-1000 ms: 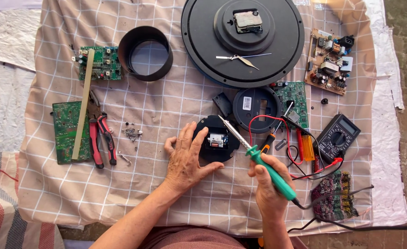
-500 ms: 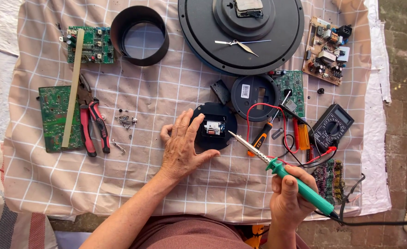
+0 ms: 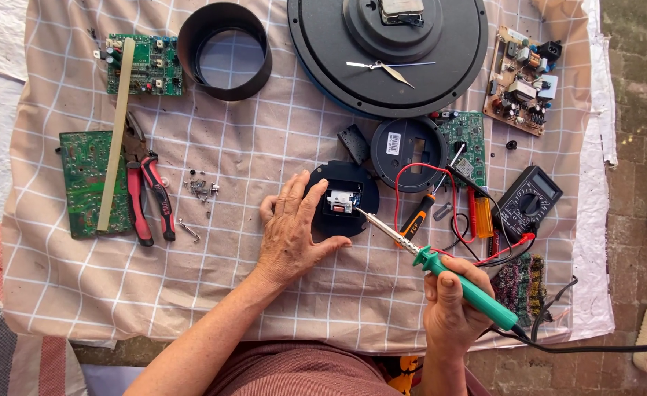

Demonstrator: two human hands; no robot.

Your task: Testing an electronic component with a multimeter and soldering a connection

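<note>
My left hand (image 3: 291, 233) lies flat on the checked cloth and steadies a small round black device (image 3: 342, 207) with a white part in its middle. My right hand (image 3: 451, 308) grips a green-handled soldering iron (image 3: 464, 281). Its metal tip rests on the white part of the black device. The iron's black cord runs off to the right.
A big black clock back (image 3: 388, 51) with loose hands lies at the top, a black ring (image 3: 224, 50) to its left. Green circuit boards (image 3: 89, 180), red pliers (image 3: 149, 194), loose screws (image 3: 200, 188), a multimeter (image 3: 528, 199) with red leads and screwdrivers (image 3: 420, 213) lie around.
The soldering iron tip has moved left onto the white part of the black device. My left hand stays on the device. The view has shifted slightly.
</note>
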